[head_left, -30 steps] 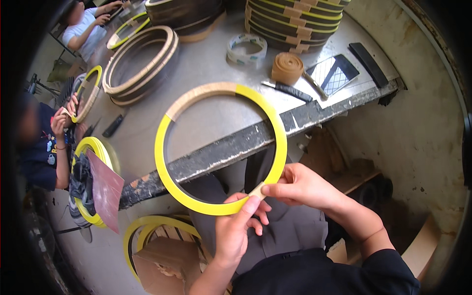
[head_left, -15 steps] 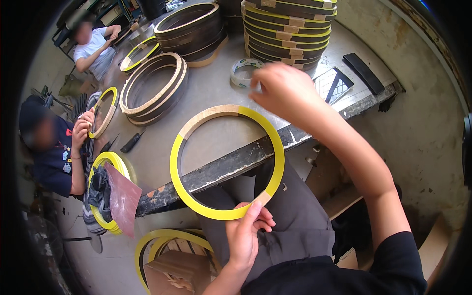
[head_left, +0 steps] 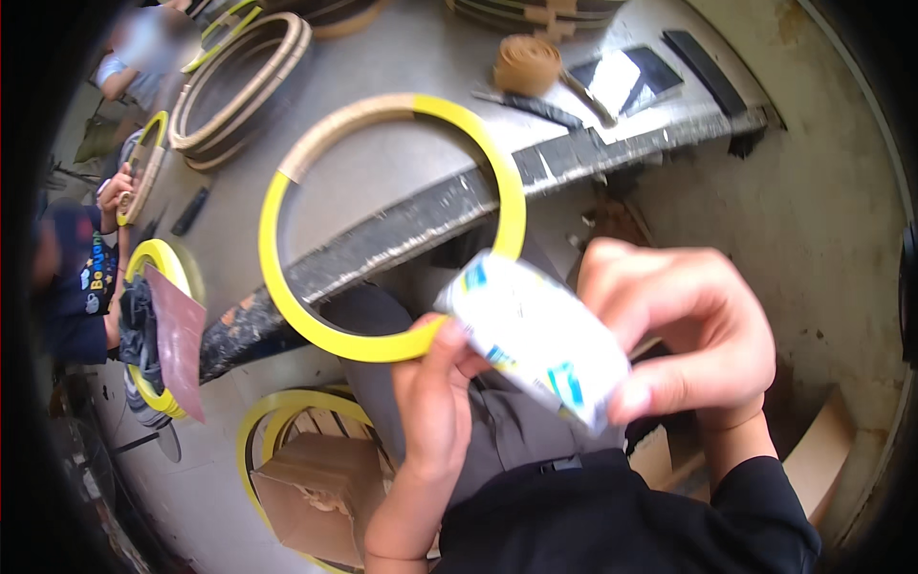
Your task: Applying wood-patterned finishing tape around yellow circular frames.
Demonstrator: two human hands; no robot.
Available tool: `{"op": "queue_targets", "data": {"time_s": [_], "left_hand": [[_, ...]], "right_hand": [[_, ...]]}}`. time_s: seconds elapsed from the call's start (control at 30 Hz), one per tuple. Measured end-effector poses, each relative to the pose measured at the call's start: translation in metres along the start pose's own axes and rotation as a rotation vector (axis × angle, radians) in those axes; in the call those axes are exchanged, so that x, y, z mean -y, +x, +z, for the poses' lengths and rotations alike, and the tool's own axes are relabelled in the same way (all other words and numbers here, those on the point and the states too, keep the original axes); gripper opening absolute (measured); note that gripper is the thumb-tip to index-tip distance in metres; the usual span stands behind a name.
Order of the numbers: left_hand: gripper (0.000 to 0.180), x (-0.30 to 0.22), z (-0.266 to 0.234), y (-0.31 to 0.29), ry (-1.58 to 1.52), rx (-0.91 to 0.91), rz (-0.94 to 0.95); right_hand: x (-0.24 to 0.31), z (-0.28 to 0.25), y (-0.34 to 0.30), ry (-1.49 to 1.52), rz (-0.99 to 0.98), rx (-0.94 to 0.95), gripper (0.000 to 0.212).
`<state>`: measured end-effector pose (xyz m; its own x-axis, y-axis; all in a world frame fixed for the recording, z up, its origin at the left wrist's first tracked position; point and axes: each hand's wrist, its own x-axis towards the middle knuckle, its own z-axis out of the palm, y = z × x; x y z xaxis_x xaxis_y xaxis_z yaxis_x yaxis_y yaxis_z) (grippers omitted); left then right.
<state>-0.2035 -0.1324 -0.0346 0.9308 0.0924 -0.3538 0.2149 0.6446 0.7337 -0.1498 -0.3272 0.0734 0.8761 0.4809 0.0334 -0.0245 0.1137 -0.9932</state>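
My left hand [head_left: 430, 411] pinches the lower rim of a flat yellow ring [head_left: 513, 206], which stands tilted up over my lap and the table edge. Along its upper left the ring has a tan paper-like section [head_left: 349, 134]. In my right hand [head_left: 703, 325] is a roll of tape [head_left: 540, 335] with a white, blue-printed band, somewhat blurred. The fingers grip it at its right end. Its left end overlaps the ring's lower right in the picture and comes close to my left fingertips; whether they touch I cannot tell.
On the metal table [head_left: 382, 57] lie a brown paper roll [head_left: 528, 65], a black-handled tool [head_left: 535, 108] and a long black bar [head_left: 703, 72]. Stacked rings [head_left: 239, 91] stand at left. A co-worker's hand [head_left: 115, 191] holds another ring. A cardboard box [head_left: 320, 478] sits below.
My right hand has brought the tape roll from the table back over my lap, beside the ring. The view has shifted; the brown paper roll now shows.
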Motion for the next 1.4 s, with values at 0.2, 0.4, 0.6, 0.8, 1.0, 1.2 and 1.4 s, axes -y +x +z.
{"op": "queue_targets", "data": {"time_s": [0.2,0.4,0.6,0.8,1.0,1.2,1.4], "left_hand": [[0.034,-0.002,0.005,0.013,0.103,-0.011,-0.121],[0.034,-0.01,0.001,0.012,0.029,0.067,-0.224],[0.024,-0.001,0.006,0.009,0.045,0.024,-0.125],[0.023,0.0,0.004,0.009,0.085,0.016,-0.083],[0.022,0.002,0.003,0.012,0.021,0.026,-0.112],[0.018,-0.008,0.018,0.005,0.043,-0.067,-0.164],[0.016,-0.006,0.016,0.001,0.019,-0.048,-0.143]], "right_hand": [[-0.053,-0.006,-0.04,0.232,0.202,0.137,0.021],[-0.084,-0.04,0.002,0.074,0.161,0.713,0.029],[-0.094,-0.026,0.011,0.126,0.167,0.494,0.03],[-0.082,-0.008,-0.015,-0.503,-0.216,0.119,0.049],[-0.092,0.009,-0.026,-0.429,-0.139,-0.005,0.038],[-0.102,0.031,-0.014,-0.359,-0.253,0.038,0.038],[-0.104,0.041,-0.008,-0.503,-0.354,-0.004,0.044]]}}
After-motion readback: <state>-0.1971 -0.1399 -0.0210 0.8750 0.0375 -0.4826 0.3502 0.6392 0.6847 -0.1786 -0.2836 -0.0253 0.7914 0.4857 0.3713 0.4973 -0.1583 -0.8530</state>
